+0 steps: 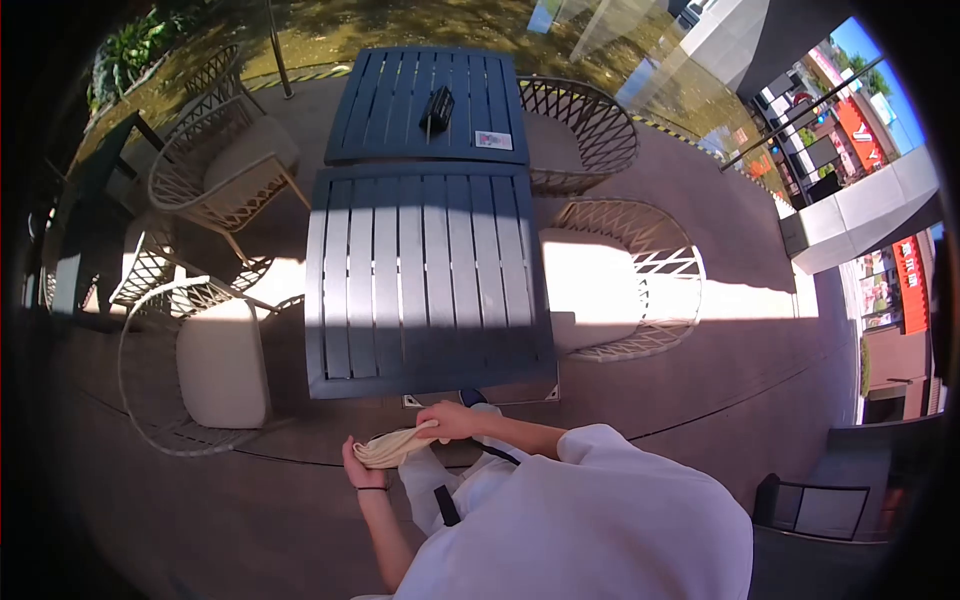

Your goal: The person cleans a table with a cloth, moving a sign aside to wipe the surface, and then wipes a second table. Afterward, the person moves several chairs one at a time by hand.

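A cream-coloured folded cloth is stretched between my two hands, low in the view, below the near edge of the slatted table. My left hand grips its left end, with a dark band round the wrist. My right hand has its fingers closed on the right end of the cloth. On the far table lie a small black object and a printed card.
Woven chairs stand on both sides: a cushioned one at left, another farther back, one at right and one behind it. Shallow water lies beyond the paving. A dark-framed seat is at lower right.
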A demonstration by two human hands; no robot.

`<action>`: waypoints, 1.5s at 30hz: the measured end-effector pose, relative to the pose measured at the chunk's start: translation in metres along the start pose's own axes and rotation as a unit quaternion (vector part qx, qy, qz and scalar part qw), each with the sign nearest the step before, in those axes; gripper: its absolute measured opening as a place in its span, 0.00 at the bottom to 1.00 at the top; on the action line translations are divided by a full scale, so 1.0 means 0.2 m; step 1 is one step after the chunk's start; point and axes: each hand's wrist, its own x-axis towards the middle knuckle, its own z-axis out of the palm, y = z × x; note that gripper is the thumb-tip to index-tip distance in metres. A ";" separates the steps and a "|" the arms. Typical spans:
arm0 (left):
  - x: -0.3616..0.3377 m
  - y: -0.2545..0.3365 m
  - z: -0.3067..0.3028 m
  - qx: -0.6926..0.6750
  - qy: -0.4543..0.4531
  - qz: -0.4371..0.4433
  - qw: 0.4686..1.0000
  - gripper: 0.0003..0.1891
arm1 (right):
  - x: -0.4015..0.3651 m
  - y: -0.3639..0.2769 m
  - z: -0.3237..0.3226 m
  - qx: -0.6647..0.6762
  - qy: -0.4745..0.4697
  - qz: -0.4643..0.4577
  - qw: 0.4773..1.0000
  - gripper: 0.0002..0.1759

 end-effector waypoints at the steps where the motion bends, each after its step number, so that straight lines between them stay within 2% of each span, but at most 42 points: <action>1: -0.01 -0.12 0.03 0.050 0.015 0.047 0.998 0.07 | -0.07 0.04 -0.05 0.049 0.027 -0.011 0.998 0.17; 2: -0.05 -0.22 0.03 0.108 0.032 0.090 0.990 0.07 | -0.15 0.08 -0.09 0.077 0.066 -0.021 0.995 0.17; 3: -0.16 -0.34 0.18 0.145 0.067 0.132 0.978 0.10 | -0.21 0.11 -0.14 0.109 0.109 -0.028 0.988 0.17; 5: -0.23 -0.61 0.33 0.248 0.019 0.188 0.950 0.09 | -0.34 0.17 -0.24 0.150 0.194 -0.033 0.969 0.15; 7: -0.43 -0.83 0.60 0.263 -0.071 0.121 0.954 0.15 | -0.47 0.24 -0.32 0.210 0.227 -0.028 0.951 0.15; 9: -0.62 -0.99 0.80 0.297 -0.149 0.000 0.943 0.22 | -0.60 0.30 -0.40 0.248 0.245 -0.012 0.937 0.15; 12: -0.66 -1.18 0.86 0.298 -0.260 -0.136 0.908 0.23 | -0.84 0.42 -0.58 0.121 0.252 -0.004 0.960 0.19; 15: -0.82 -1.42 1.03 0.409 -0.265 -0.192 0.852 0.24 | -1.19 0.58 -0.74 0.035 0.275 -0.036 0.960 0.22; 18: -0.80 -1.90 1.00 0.484 -0.279 -0.138 0.818 0.24 | -1.51 0.99 -0.78 -0.017 0.295 -0.020 0.955 0.22; 22: -0.91 -2.58 0.99 0.499 -0.338 -0.078 0.794 0.21 | -1.99 1.43 -0.88 -0.038 0.260 0.058 0.963 0.22; 23: -0.94 -2.77 0.97 0.497 -0.329 -0.063 0.800 0.17 | -2.12 1.50 -0.91 -0.035 0.233 0.077 0.969 0.23; 24: -0.99 -2.94 0.95 0.472 -0.285 -0.077 0.830 0.15 | -2.25 1.56 -0.94 -0.031 0.206 0.098 0.973 0.23; 25: -1.03 -3.09 0.93 0.449 -0.240 -0.088 0.856 0.14 | -2.36 1.63 -0.99 -0.057 0.185 0.060 0.979 0.23; 27: -1.12 -3.36 0.91 0.375 -0.162 -0.108 0.906 0.11 | -2.55 1.74 -1.09 -0.090 0.140 0.062 0.984 0.22; 29: -1.19 -3.59 0.94 0.377 -0.082 -0.087 0.918 0.08 | -2.66 1.87 -1.18 -0.148 0.092 0.079 0.982 0.21; 33: -1.15 -4.02 1.02 0.358 0.023 -0.055 0.932 0.06 | -2.81 2.03 -1.31 -0.157 0.085 0.057 0.982 0.20; 36: -1.27 -4.16 1.22 0.125 0.027 -0.068 0.989 0.10 | -2.84 2.16 -1.51 -0.163 0.016 0.059 0.985 0.21; 37: -1.22 -4.27 1.24 0.131 0.043 -0.055 0.989 0.12 | -2.82 2.20 -1.60 -0.211 -0.021 0.075 0.974 0.20; 40: -1.03 -4.61 1.39 0.128 0.127 -0.063 0.982 0.15 | -2.80 2.29 -1.92 -0.230 -0.054 0.071 0.969 0.21; 41: -1.01 -4.66 1.49 0.073 0.148 -0.075 0.983 0.24 | -2.79 2.20 -2.09 -0.329 -0.080 0.101 0.935 0.19; 42: -1.00 -4.71 1.59 0.116 0.156 -0.064 0.979 0.29 | -2.76 2.25 -2.28 -0.362 -0.061 0.091 0.926 0.19; 44: -0.96 -4.86 1.71 0.196 0.182 -0.045 0.963 0.38 | -2.70 2.41 -2.68 -0.400 0.043 0.089 0.911 0.19; 45: -0.92 -4.93 1.73 0.345 0.185 -0.082 0.917 0.46 | -2.66 2.51 -2.88 -0.412 0.101 0.100 0.900 0.19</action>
